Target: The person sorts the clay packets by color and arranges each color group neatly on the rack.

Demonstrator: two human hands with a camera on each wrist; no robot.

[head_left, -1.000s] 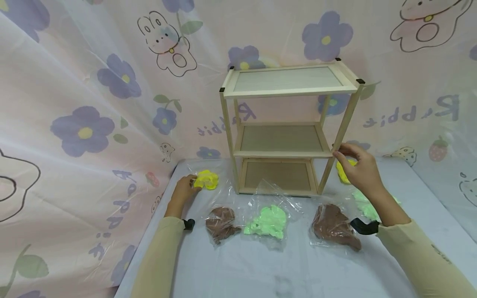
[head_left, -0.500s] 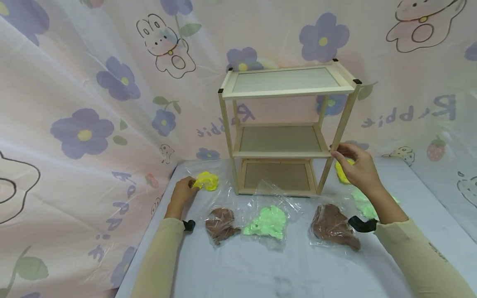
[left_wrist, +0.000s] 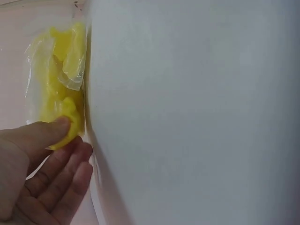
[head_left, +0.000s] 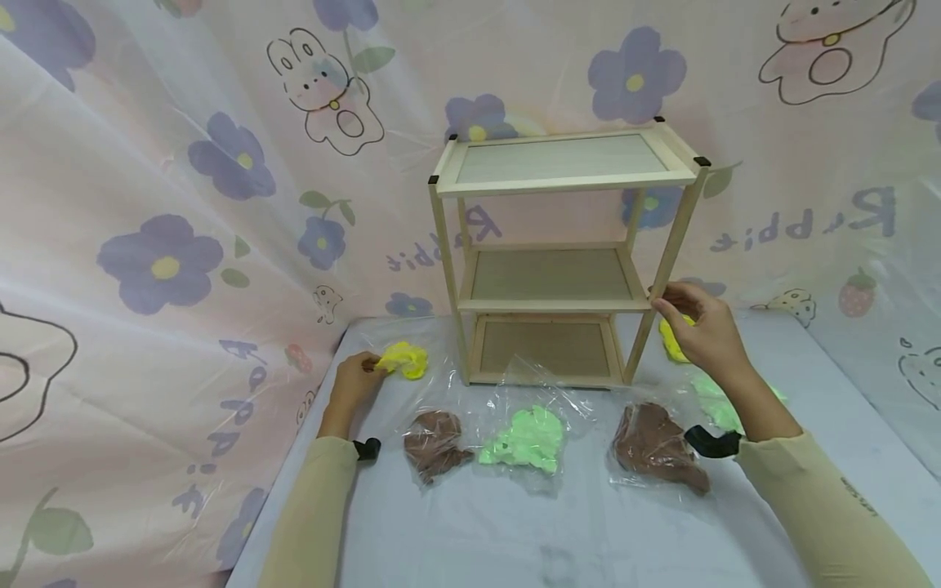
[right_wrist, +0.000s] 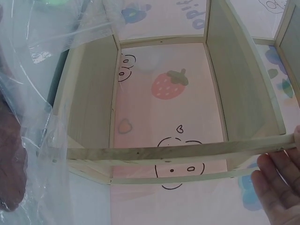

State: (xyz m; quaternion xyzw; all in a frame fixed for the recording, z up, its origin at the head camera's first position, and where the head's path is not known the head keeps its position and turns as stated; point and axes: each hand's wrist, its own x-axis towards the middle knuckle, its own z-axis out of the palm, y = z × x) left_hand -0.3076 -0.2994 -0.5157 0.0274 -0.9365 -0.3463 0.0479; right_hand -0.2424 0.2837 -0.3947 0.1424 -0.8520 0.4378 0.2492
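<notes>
My left hand (head_left: 356, 384) pinches a bit of yellow modelling clay (left_wrist: 70, 124) between thumb and fingers. That bit joins a larger yellow lump (head_left: 406, 359), which lies in a clear plastic bag (left_wrist: 72, 79) left of a wooden shelf rack. My right hand (head_left: 707, 331) grips the right front post (head_left: 672, 245) of the three-tier rack (head_left: 566, 306), level with its middle shelf. In the right wrist view the fingers (right_wrist: 276, 176) show beside the wooden post, and the thumb is mostly cut off by the frame edge.
Bagged brown clay (head_left: 434, 441), green clay (head_left: 532, 437) and more brown clay (head_left: 657, 449) lie in front of the rack. To the right are a second yellow lump (head_left: 672, 339) and another green one (head_left: 716, 400), partly hidden by my right arm. A patterned curtain (head_left: 147, 351) hangs behind and left.
My left hand has drawn slightly left and towards me, pulling the pinched yellow clay out from its lump. My right hand keeps its hold on the post.
</notes>
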